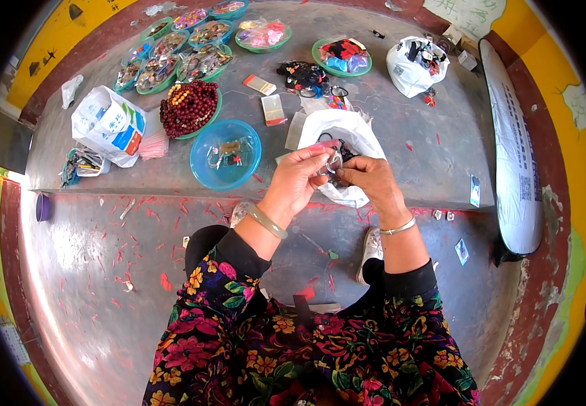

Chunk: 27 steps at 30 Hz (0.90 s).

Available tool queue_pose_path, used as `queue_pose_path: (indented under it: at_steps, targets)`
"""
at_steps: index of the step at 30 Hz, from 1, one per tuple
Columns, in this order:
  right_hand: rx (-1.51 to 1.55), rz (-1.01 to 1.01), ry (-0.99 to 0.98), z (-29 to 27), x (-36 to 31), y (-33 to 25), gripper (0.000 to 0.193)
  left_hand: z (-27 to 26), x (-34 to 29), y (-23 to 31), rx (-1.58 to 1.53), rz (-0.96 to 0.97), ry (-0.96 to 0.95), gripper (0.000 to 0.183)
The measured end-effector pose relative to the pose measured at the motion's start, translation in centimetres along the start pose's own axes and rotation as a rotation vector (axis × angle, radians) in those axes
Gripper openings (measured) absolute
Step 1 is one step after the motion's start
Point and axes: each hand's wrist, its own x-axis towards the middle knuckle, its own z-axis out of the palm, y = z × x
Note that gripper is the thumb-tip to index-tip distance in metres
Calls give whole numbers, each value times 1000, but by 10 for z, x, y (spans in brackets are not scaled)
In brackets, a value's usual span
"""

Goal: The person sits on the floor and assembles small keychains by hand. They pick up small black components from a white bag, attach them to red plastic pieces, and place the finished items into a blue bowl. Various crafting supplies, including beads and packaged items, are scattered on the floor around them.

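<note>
Both my hands are closed with fingertips pinched, close together over an open white bag [367,135]. Between them is a small pale, shiny piece [334,161], too small to name. My left hand [295,177] pinches it from one side and my right hand [375,181] from the other. Something pink [328,144] shows just beyond the left fingertips. Dark small items lie inside the bag, partly hidden by my hands. To the left of my left hand sits a blue plastic basin [201,169] holding a few small bagged trinkets.
Dark red beads [188,108] fill a green basin. Behind are several basins of packaged trinkets. A printed white bag [107,125] stands left; another stuffed white bag [414,68] stands right. Dark cords [303,74] lie farther back. The raised platform's edge [137,191] drops to a littered floor.
</note>
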Motion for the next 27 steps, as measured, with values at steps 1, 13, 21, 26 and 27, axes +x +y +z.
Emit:
queue_pose_path:
  at_steps: [1, 13, 21, 26, 27]
  targets:
    - [-9, -10, 1, -1, 0, 0, 10, 1, -1, 1, -19, -4, 3, 21]
    - [-62, -24, -61, -1, 1, 1, 9, 1, -1, 2, -56, 0, -56, 22]
    - [-160, -23, -60, 5, -5, -11, 9, 0, 0, 2, -55, 28, -79, 22]
    - [-116, -33, -115, -1, 0, -1, 14, 0, -1, 0, -51, 59, -87, 21]
    - [-46, -50, -72, -1, -1, -2, 14, 0, -1, 0, -44, 72, -85, 20]
